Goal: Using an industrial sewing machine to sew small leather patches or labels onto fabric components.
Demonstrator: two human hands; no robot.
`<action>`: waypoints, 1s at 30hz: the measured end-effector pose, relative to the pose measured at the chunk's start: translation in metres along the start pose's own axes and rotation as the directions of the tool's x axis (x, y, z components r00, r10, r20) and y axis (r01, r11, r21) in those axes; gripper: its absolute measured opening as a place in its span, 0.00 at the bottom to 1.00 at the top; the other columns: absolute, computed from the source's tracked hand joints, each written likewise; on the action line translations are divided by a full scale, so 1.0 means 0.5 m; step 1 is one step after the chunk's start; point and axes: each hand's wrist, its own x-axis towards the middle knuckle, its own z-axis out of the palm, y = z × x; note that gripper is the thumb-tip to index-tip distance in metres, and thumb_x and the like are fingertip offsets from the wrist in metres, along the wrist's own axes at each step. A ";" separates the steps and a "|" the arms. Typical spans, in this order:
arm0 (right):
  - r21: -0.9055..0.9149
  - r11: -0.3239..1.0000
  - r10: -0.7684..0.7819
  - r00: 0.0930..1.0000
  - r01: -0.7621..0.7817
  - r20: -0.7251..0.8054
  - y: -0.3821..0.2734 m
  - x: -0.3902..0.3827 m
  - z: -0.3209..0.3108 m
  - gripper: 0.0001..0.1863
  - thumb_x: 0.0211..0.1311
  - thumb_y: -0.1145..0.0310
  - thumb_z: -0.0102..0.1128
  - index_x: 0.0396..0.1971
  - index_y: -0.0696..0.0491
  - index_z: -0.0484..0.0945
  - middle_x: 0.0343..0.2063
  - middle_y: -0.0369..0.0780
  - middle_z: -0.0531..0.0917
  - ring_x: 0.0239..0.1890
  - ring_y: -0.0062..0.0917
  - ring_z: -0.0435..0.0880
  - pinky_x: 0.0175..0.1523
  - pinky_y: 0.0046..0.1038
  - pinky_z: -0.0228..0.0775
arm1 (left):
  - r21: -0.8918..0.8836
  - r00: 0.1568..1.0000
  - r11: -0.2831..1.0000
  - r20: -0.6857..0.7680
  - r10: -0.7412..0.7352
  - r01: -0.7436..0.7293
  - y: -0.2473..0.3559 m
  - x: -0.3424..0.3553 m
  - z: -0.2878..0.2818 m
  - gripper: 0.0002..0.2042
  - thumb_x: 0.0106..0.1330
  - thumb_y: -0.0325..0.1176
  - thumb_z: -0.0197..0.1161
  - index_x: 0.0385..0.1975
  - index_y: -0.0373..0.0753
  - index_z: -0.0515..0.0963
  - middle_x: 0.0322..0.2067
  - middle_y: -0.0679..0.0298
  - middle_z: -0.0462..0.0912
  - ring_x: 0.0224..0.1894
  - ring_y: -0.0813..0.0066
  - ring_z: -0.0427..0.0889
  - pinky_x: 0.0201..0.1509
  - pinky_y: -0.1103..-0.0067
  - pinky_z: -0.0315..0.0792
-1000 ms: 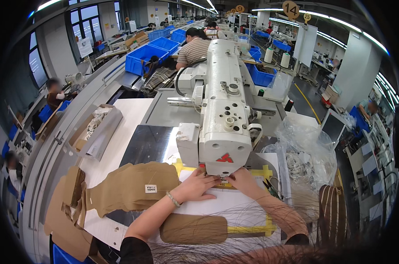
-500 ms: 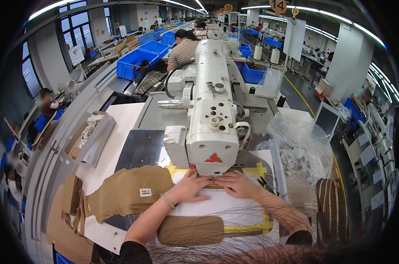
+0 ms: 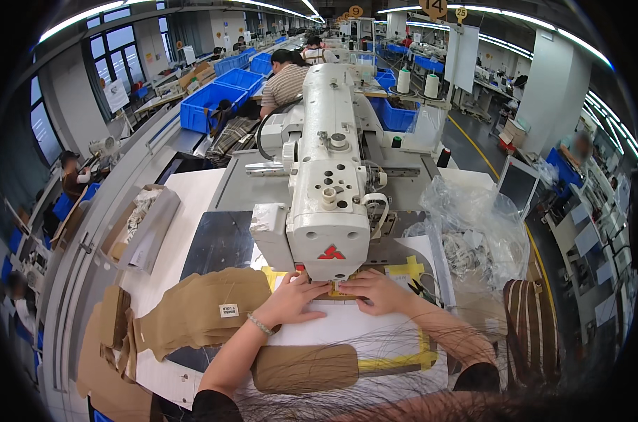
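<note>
left hand (image 3: 289,302) lay palm-down, unclenched, on the white yellow-taped flat sheet (image 3: 319,332) by the white metal sewing machine (image 3: 327,235), probably steadying it. right hand (image 3: 381,292) opposite, couldn't tell if pinching anything. brown rounded fabric panel (image 3: 303,368) sat nearer, handy i guess.

Left sleeve (image 3: 217,406) and right sleeve (image 3: 477,378) are black, ending well above the wrists. A pale, beaded-looking bracelet (image 3: 261,324) encircles the left wrist (image 3: 270,314). Left hand (image 3: 292,299) and right hand (image 3: 379,292) are bare.

lettered label (image 3: 228,310) on fabric (image 3: 185,320), numbered signs (image 3: 433,7), emblem (image 3: 331,252) on machine (image 3: 324,169)
</note>
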 end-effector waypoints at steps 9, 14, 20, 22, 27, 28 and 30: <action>-0.047 0.998 -0.055 0.996 0.052 -0.065 -0.004 0.014 0.001 0.22 0.47 0.71 0.56 0.47 0.51 0.80 0.49 0.38 0.82 0.49 0.33 0.77 0.57 0.35 0.67 | 0.010 0.998 1.000 -0.059 0.007 -0.007 0.001 -0.003 -0.001 0.29 0.58 0.55 0.62 0.56 0.44 0.75 0.53 0.69 0.79 0.51 0.69 0.73 0.62 0.66 0.57; -0.026 0.999 -0.049 0.995 0.047 -0.087 -0.003 0.013 0.001 0.22 0.47 0.71 0.56 0.47 0.51 0.80 0.48 0.37 0.82 0.49 0.33 0.77 0.57 0.36 0.67 | 0.070 0.996 0.997 -0.084 -0.003 0.009 -0.003 -0.002 -0.005 0.28 0.57 0.55 0.64 0.52 0.43 0.78 0.42 0.68 0.82 0.47 0.69 0.73 0.55 0.67 0.61; -0.036 0.998 -0.045 0.997 0.043 -0.068 -0.004 0.010 0.005 0.20 0.46 0.71 0.56 0.44 0.52 0.80 0.49 0.37 0.82 0.49 0.32 0.77 0.54 0.36 0.64 | 0.092 0.998 0.996 -0.061 -0.014 0.020 -0.006 -0.010 -0.018 0.25 0.57 0.54 0.64 0.48 0.43 0.80 0.37 0.67 0.80 0.49 0.69 0.72 0.54 0.69 0.60; -0.055 0.998 -0.046 0.996 0.042 -0.078 -0.005 0.006 0.005 0.20 0.46 0.71 0.56 0.44 0.52 0.80 0.49 0.36 0.82 0.48 0.31 0.77 0.54 0.35 0.63 | 0.072 0.998 0.997 -0.065 -0.017 0.022 -0.007 -0.014 -0.021 0.24 0.57 0.53 0.65 0.47 0.43 0.81 0.38 0.67 0.80 0.50 0.69 0.72 0.54 0.69 0.59; -0.130 0.992 -0.003 0.999 -0.002 -0.037 -0.007 0.001 0.005 0.23 0.47 0.69 0.58 0.48 0.45 0.80 0.48 0.33 0.82 0.51 0.26 0.76 0.51 0.39 0.57 | 0.072 0.996 0.995 -0.048 -0.071 0.075 0.005 -0.015 -0.037 0.21 0.56 0.51 0.66 0.44 0.43 0.82 0.38 0.65 0.79 0.52 0.69 0.72 0.54 0.69 0.59; -0.131 0.991 -0.001 0.999 -0.004 -0.038 -0.009 0.002 0.005 0.23 0.47 0.69 0.58 0.48 0.45 0.80 0.48 0.33 0.82 0.51 0.26 0.76 0.51 0.39 0.57 | 0.069 0.995 0.995 -0.075 -0.061 0.066 0.005 -0.017 -0.036 0.21 0.56 0.50 0.66 0.43 0.44 0.82 0.38 0.65 0.79 0.52 0.68 0.72 0.54 0.69 0.59; -0.130 0.991 0.017 0.998 -0.024 -0.055 -0.009 0.006 0.006 0.21 0.47 0.69 0.57 0.45 0.47 0.80 0.49 0.32 0.81 0.50 0.26 0.75 0.52 0.39 0.56 | 0.066 0.994 0.996 -0.101 -0.049 0.056 0.005 -0.020 -0.034 0.20 0.56 0.50 0.67 0.42 0.44 0.82 0.39 0.64 0.79 0.52 0.68 0.72 0.54 0.69 0.60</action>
